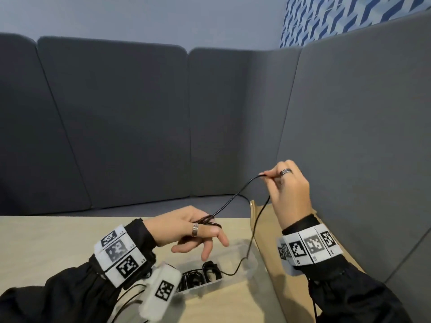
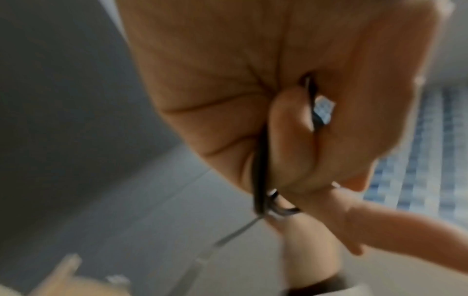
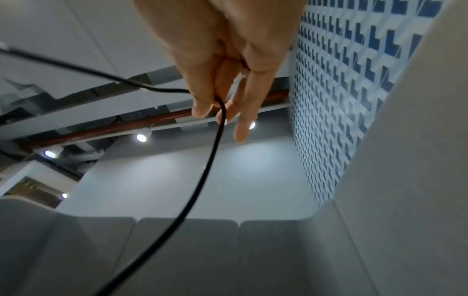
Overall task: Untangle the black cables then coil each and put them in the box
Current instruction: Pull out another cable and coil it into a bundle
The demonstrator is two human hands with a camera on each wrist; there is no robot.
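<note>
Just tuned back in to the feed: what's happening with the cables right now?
A person is coiling a black cable. The left hand holds the turns already wound around its fingers, above the table. The right hand is raised and pinches the cable further along. The free end hangs down into the clear box, where other coiled cables already lie. This one is not yet in the box.
</note>
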